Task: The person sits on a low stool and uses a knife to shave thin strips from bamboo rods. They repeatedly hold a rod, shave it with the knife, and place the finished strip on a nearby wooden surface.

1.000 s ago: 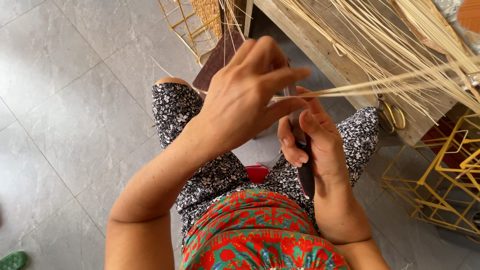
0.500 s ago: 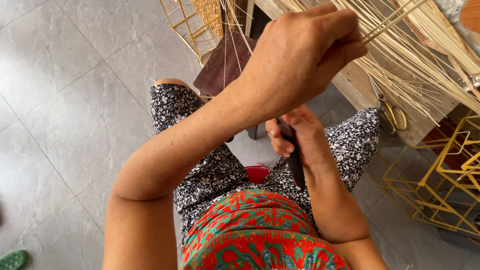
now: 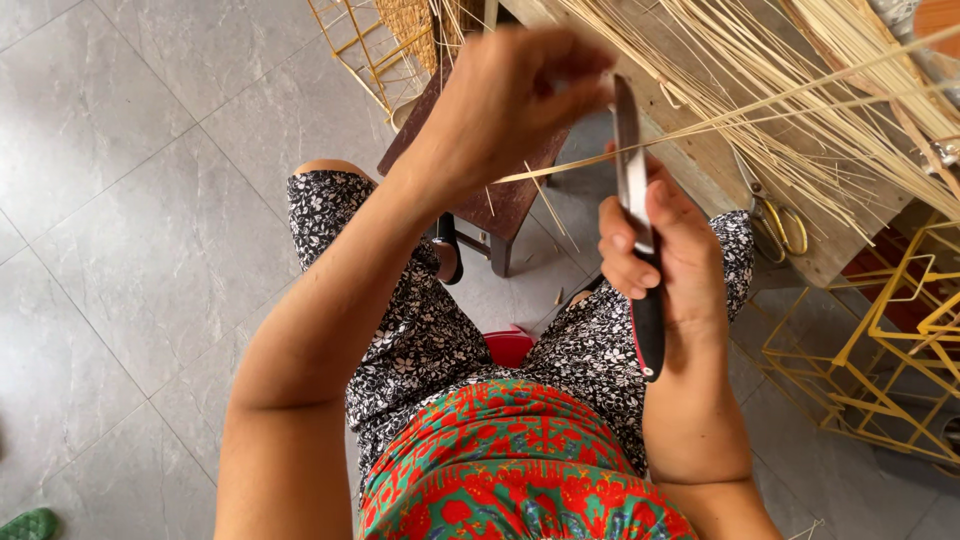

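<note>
The strips are pale straw yellow. The knife has a grey steel blade and a black handle edged in red. The trousers are black with small white flowers; the top is red and green, patterned. The frames are yellow wire, the floor grey tile, the stool dark brown.

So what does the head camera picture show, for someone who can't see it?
A seated person's right hand grips a knife, blade up, while the left hand pinches a thin pale strip against it. More strips lie across a wooden bench ahead.
</note>
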Tool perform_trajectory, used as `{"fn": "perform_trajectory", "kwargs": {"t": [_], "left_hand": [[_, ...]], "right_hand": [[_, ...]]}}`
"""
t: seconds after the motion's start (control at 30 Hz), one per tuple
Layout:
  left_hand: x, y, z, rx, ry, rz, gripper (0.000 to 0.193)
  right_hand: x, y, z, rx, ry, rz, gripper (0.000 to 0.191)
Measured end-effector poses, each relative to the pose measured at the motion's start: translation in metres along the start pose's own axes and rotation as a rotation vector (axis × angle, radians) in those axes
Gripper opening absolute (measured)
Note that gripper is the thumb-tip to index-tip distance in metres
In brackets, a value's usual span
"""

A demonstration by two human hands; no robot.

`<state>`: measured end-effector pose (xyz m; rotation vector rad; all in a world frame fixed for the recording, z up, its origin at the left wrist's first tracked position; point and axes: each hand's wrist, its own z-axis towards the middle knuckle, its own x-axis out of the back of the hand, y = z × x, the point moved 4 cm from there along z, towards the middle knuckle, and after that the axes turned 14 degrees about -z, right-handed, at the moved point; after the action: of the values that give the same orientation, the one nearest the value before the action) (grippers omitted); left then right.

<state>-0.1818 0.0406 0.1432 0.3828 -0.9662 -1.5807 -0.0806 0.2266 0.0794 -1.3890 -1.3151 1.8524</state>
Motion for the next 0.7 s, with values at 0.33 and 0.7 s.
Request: {"fn": "perform_trajectory", "kwargs": {"t": [0.33, 0.7], "left_hand": [[-0.031, 0.025, -0.065, 0.132, 0.008, -0.126, 0.014], [-0.032, 0.04, -0.094, 0.054, 0.235, 0.03, 0.016]], "right_hand": [[-0.014, 0.001, -0.01, 0.015, 0.031, -0.067, 0.055], [-0.034, 0.01, -0.015, 0.014, 0.104, -0.119, 0.054]]}}
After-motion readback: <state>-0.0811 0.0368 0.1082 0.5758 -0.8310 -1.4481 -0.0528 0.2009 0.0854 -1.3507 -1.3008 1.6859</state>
